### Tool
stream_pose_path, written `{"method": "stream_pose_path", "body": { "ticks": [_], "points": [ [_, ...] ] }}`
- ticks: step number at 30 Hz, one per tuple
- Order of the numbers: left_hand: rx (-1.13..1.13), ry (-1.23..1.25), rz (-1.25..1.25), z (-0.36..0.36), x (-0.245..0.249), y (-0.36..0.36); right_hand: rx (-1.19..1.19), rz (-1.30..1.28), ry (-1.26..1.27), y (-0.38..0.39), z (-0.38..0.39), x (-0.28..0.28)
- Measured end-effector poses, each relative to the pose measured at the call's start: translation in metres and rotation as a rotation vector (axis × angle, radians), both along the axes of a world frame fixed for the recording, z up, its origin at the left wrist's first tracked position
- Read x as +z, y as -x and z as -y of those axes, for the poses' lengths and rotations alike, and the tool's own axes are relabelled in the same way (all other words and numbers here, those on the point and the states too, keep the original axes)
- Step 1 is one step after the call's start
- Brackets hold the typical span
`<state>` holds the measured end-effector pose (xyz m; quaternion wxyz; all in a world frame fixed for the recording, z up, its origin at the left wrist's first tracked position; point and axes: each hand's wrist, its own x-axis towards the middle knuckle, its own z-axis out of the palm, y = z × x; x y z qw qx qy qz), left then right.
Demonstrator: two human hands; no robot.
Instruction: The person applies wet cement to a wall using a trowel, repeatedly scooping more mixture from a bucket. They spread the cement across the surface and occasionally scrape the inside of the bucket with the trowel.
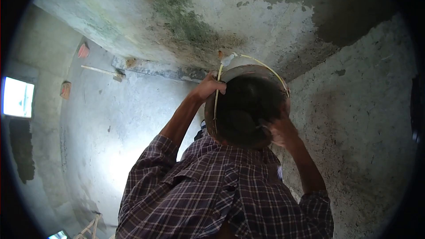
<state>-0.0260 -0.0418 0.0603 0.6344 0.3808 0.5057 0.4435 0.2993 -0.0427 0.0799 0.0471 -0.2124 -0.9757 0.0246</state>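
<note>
Plaid shirt (221, 194) was seen nearest | dark bucket (248, 106) was held up between both hands | left hand (209, 86) was curled over its rim | right hand (280, 129) was clasped on its near edge | mossy wall (186, 22) was seen beyond

The round pan (248, 106) looks like dark, dull metal, with a thin yellow strip (215, 102) along its rim. The checked shirt (221, 190) is soft cloth. The wall (363, 106) is rough, grainy grey plaster.
</note>
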Motion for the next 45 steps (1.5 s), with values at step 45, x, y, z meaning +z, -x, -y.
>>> {"method": "stream_pose_path", "body": {
  "ticks": [45],
  "points": [
    [0.184,-0.023,0.16,0.006,-0.047,0.039,-0.4,-1.242,1.053,-0.012,-0.066,0.165]
  ]
}}
